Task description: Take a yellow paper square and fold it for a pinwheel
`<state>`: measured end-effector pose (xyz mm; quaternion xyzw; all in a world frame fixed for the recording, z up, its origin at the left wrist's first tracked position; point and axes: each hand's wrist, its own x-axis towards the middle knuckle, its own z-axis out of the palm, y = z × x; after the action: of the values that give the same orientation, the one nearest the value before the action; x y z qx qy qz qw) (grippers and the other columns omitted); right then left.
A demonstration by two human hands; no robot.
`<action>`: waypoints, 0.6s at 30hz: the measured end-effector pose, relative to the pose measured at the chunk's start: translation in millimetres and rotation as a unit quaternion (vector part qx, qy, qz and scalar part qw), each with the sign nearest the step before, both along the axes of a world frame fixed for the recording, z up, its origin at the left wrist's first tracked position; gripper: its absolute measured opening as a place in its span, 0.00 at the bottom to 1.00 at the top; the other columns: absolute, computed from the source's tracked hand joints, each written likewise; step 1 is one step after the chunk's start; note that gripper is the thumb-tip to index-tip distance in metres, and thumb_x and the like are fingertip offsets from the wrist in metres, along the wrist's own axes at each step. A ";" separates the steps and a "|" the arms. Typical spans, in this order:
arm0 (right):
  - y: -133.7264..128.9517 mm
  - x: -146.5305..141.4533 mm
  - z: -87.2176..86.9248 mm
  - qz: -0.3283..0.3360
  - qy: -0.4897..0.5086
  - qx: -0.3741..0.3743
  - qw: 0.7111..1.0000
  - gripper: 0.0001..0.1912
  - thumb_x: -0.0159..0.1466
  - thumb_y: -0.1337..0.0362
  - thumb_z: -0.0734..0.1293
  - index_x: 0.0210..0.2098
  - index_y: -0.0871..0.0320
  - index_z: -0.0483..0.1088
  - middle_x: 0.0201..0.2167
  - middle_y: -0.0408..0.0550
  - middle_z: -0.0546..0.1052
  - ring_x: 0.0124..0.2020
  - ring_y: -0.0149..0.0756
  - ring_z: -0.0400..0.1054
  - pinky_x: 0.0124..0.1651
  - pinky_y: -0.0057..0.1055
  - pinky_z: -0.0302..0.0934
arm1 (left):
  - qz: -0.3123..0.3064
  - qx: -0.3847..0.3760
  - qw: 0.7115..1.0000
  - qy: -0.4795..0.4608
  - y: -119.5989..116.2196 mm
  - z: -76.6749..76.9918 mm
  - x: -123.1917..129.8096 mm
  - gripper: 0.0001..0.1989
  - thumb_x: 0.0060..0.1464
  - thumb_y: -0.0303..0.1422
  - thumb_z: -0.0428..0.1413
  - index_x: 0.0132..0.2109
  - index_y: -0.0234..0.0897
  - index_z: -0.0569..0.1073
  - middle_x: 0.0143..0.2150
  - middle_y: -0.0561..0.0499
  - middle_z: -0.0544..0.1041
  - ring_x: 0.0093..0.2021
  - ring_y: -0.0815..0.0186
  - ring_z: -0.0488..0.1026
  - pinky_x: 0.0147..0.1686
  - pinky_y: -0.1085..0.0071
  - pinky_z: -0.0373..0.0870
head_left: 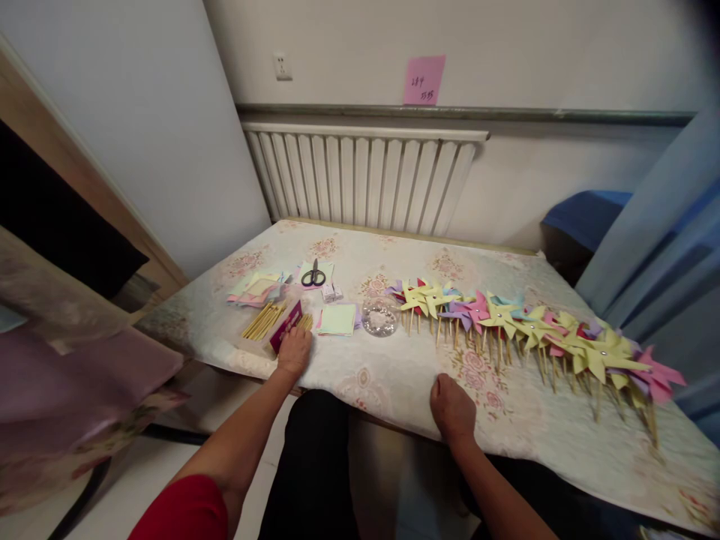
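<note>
My left hand (295, 350) is at the right side of an open box (286, 325) with a purple panel. Its fingers are curled down by a small bunch of thin wooden sticks (305, 322); what lies under the fingertips is hidden. More sticks (263, 322) lie in the box's left part. Closed in a fist, my right hand (453, 405) rests at the table's front edge with nothing showing in it. Between the hands are a stack of pale green paper squares (337, 320) and a clear round dish (380, 319) of small shiny pieces.
Black-handled scissors (313, 276) lie on paper behind a small white box (331, 292). Coloured paper sheets (259, 288) are at the left. A long row of paper pinwheels (500, 315) on sticks covers the right side of the flowered tablecloth (388, 379). A radiator (365, 180) stands behind.
</note>
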<state>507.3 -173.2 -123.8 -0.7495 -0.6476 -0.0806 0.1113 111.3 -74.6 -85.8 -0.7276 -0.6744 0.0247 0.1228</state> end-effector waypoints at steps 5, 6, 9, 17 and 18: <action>-0.6 0.2 0.2 0.001 0.002 0.007 1.000 0.10 0.71 0.66 0.59 0.34 0.59 0.68 0.30 0.47 0.76 0.30 0.34 0.68 0.31 0.33 0.39 | 0.000 -0.007 1.000 -0.008 0.1 -0.4 1.0 0.19 0.64 0.23 0.40 0.49 0.29 0.75 0.50 0.35 0.75 0.51 0.51 0.68 0.48 0.59 0.61; -0.6 0.1 0.3 0.001 0.003 0.007 1.000 0.10 0.71 0.65 0.59 0.34 0.58 0.68 0.30 0.47 0.76 0.30 0.34 0.68 0.31 0.33 0.38 | 0.001 -0.008 1.000 -0.010 0.3 -0.4 1.1 0.19 0.64 0.23 0.40 0.49 0.29 0.75 0.50 0.35 0.75 0.51 0.51 0.68 0.48 0.59 0.61; -0.6 -0.2 0.7 -0.001 0.001 0.004 1.000 0.10 0.71 0.65 0.60 0.33 0.58 0.68 0.29 0.46 0.76 0.30 0.34 0.68 0.32 0.34 0.38 | 0.005 -0.010 1.000 -0.017 -0.2 0.8 1.8 0.19 0.64 0.23 0.41 0.49 0.29 0.75 0.50 0.36 0.75 0.52 0.51 0.68 0.48 0.59 0.61; 0.3 0.0 -0.4 -0.003 -0.002 0.007 1.000 0.10 0.71 0.66 0.60 0.33 0.58 0.68 0.29 0.47 0.76 0.30 0.34 0.68 0.32 0.34 0.38 | 0.007 -0.009 0.997 -0.072 -9.5 14.1 25.6 0.18 0.64 0.23 0.41 0.48 0.30 0.75 0.50 0.36 0.75 0.53 0.51 0.68 0.51 0.58 0.61; 0.6 0.2 -0.7 -0.004 -0.002 0.007 1.000 0.10 0.71 0.66 0.60 0.33 0.58 0.68 0.29 0.47 0.76 0.30 0.34 0.68 0.32 0.34 0.38 | 0.009 -0.009 0.996 -0.087 -10.5 16.2 32.1 0.18 0.64 0.24 0.41 0.48 0.30 0.75 0.50 0.36 0.75 0.53 0.51 0.68 0.51 0.58 0.61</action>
<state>507.5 -172.6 -124.4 -0.7509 -0.6445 -0.0871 0.1145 143.4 -85.2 -69.6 -0.7221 -0.6888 -0.0315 0.0562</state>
